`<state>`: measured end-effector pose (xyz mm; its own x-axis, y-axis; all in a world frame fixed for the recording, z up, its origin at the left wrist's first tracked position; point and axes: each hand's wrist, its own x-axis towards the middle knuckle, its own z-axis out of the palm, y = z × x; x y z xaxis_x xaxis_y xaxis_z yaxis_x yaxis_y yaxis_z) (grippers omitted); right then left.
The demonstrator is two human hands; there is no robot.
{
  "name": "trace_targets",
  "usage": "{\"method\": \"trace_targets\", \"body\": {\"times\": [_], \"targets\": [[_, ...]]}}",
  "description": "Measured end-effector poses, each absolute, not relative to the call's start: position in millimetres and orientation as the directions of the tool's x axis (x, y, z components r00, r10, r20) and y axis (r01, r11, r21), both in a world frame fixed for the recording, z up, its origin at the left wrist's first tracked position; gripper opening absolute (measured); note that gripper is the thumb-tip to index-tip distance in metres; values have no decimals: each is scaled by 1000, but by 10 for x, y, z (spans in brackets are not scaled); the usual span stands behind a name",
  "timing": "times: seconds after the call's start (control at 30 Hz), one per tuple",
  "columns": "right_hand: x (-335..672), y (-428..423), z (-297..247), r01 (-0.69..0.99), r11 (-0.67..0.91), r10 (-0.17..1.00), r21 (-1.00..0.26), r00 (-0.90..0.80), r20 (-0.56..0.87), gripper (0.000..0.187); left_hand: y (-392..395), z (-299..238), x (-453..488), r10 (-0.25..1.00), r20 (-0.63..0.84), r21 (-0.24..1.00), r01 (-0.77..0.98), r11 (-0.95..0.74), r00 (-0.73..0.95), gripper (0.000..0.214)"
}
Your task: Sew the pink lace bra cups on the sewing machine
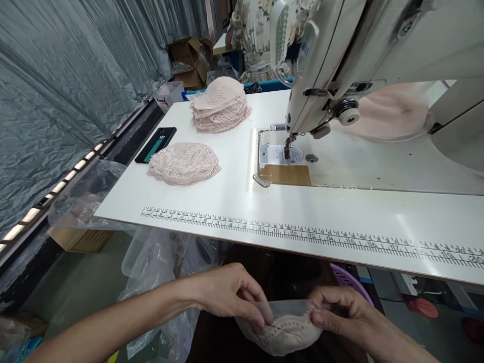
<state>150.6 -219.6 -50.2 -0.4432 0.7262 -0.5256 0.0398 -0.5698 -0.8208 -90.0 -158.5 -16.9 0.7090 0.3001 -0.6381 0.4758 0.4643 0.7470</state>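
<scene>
A pale pink lace bra cup [289, 333] with a sheer edge and reddish thread along it is held over my lap, below the table's front edge. My left hand [238, 297] pinches its left side, with some fingers dipping behind the sheer rim. On the other side, my right hand [340, 312] grips the upper right corner between thumb and fingers. Another lace cup [185, 162] lies on the white table, and a stack of similar cups [220, 105] stands farther back.
A sewing machine [321, 65] occupies the table's right side, its needle and foot [288, 148] over the metal plate. Pink fabric [389, 113] lies under its arm. A black phone [156, 145] rests by the left edge. A printed ruler [260, 227] runs along the front. Someone in floral clothing [260, 30] is behind.
</scene>
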Motion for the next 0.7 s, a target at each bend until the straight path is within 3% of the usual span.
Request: {"method": "trace_targets", "body": {"times": [0.4,0.7], "targets": [[1489,-2215,-452,-11,-620,735,-784,-358,-576,38,-1605,-176,-952,262,-595,736,384,557,760,18],[1520,-2235,-452,74,-618,755,-783,-223,-617,46,-1607,-152,-926,353,-615,759,409,506,705,7]]}}
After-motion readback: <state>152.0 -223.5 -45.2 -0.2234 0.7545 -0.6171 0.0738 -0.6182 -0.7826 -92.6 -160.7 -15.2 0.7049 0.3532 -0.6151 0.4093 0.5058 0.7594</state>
